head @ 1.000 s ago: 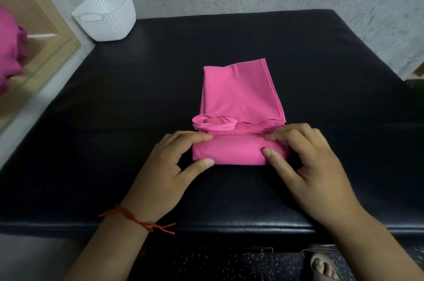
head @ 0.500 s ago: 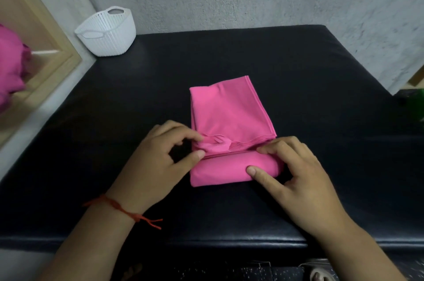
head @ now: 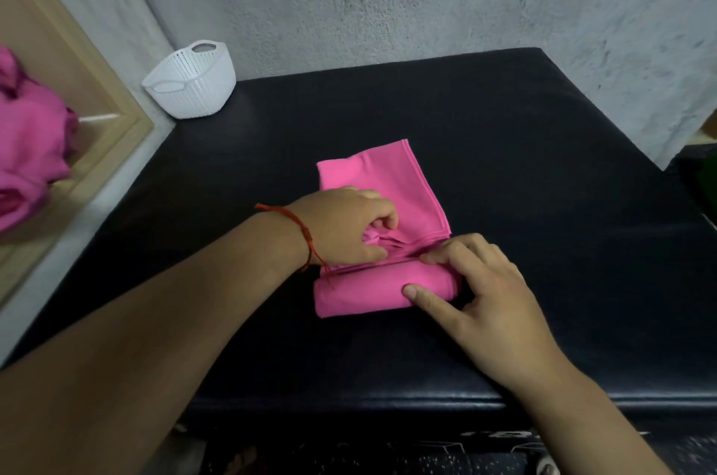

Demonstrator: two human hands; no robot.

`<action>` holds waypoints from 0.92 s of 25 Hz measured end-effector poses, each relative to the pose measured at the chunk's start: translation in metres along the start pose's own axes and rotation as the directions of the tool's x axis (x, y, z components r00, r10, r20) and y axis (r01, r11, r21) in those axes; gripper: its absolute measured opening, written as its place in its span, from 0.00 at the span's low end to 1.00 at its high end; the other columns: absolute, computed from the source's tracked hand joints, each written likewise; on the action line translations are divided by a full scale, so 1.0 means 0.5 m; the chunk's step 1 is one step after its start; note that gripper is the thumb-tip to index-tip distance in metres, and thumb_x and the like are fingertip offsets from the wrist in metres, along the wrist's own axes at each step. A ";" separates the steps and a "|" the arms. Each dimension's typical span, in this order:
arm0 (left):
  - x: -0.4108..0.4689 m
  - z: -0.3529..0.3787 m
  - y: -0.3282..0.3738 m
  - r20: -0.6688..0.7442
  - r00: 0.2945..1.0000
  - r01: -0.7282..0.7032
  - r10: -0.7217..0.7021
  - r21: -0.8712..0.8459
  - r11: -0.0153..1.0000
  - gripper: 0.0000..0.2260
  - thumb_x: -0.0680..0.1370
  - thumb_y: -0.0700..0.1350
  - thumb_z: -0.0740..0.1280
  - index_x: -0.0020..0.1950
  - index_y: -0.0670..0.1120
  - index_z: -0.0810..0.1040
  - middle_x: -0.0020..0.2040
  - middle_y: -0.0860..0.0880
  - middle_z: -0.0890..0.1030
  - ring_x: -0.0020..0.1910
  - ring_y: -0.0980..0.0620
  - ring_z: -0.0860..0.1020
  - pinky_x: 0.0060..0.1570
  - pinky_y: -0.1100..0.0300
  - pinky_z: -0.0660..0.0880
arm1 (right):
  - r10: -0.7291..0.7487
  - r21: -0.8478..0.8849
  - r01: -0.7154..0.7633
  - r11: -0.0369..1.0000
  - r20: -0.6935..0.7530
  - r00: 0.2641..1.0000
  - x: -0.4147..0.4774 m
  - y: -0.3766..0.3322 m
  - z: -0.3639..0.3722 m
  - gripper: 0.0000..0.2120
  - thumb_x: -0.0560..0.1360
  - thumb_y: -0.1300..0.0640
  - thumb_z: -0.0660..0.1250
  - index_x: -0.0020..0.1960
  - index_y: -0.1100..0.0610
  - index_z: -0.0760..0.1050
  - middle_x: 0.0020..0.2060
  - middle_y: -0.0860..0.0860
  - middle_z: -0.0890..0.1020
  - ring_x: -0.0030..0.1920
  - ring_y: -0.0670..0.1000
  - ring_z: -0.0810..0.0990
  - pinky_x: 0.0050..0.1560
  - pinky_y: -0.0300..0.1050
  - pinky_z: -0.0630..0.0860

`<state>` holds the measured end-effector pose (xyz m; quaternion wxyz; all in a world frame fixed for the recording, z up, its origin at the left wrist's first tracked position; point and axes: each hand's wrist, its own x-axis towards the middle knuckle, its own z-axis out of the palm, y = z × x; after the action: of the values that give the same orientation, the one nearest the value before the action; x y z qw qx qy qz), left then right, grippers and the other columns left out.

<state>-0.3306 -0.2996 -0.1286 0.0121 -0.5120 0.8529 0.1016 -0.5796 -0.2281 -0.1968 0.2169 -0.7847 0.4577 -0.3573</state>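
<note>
**Pink cloth half rolled on a black bench**

Pink cloth (head: 388, 183) lies near the middle of the padded black bench (head: 523, 148), its near end rolled into a thick tube and its far part flat. The left hand (head: 349, 226), a red string (head: 300, 228) round its wrist, reaches across just beyond the roll, fingers curled and pinching a bunched fold. The right hand (head: 477, 292) grips the roll's right end, fingertips on top, thumb against the near side. A white basket (head: 190, 86) stands at the far left corner. More pink fabric (head: 27, 148) shows beside a wooden frame (head: 104, 106) at the left.
</note>
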 end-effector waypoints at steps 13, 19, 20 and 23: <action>0.009 0.001 0.074 -0.007 0.996 0.087 -0.087 0.220 0.972 0.11 0.79 0.46 0.65 0.60 0.46 0.75 0.57 0.47 0.80 0.56 0.44 0.77 0.52 0.52 0.71 | -0.015 -0.011 0.015 1.000 -0.002 1.000 -0.002 0.004 -0.001 0.16 0.75 0.31 0.70 0.58 0.37 0.77 0.55 0.36 0.75 0.54 0.43 0.75 0.58 0.49 0.72; 0.080 -0.260 -0.028 -0.558 0.760 0.545 -0.332 0.270 0.794 0.18 0.79 0.51 0.66 0.69 0.50 0.74 0.65 0.45 0.78 0.65 0.40 0.75 0.61 0.45 0.73 | -0.017 -0.006 0.017 1.000 0.003 1.000 -0.002 0.003 -0.001 0.17 0.75 0.31 0.70 0.60 0.37 0.77 0.55 0.35 0.75 0.55 0.42 0.75 0.60 0.48 0.71; 0.082 -0.287 -0.042 -0.713 0.603 0.622 -0.357 0.140 0.770 0.21 0.79 0.51 0.66 0.72 0.49 0.71 0.68 0.44 0.75 0.67 0.40 0.73 0.64 0.43 0.71 | -0.016 -0.008 0.017 1.000 0.007 1.000 -0.001 0.003 -0.001 0.17 0.75 0.31 0.70 0.60 0.37 0.77 0.56 0.35 0.75 0.56 0.42 0.75 0.60 0.48 0.71; 0.088 -0.265 -0.031 -0.691 0.625 0.545 -0.362 0.055 0.837 0.22 0.79 0.48 0.66 0.72 0.48 0.69 0.68 0.44 0.74 0.68 0.39 0.72 0.63 0.42 0.71 | -0.012 -0.012 0.012 1.000 0.010 1.000 0.001 0.003 -0.001 0.17 0.76 0.31 0.70 0.60 0.36 0.77 0.56 0.35 0.75 0.56 0.42 0.75 0.59 0.47 0.70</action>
<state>-0.3267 -0.3696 -0.0067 -0.1953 -0.7076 0.6481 -0.2030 -0.5809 -0.2294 -0.1974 0.2123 -0.7906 0.4542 -0.3516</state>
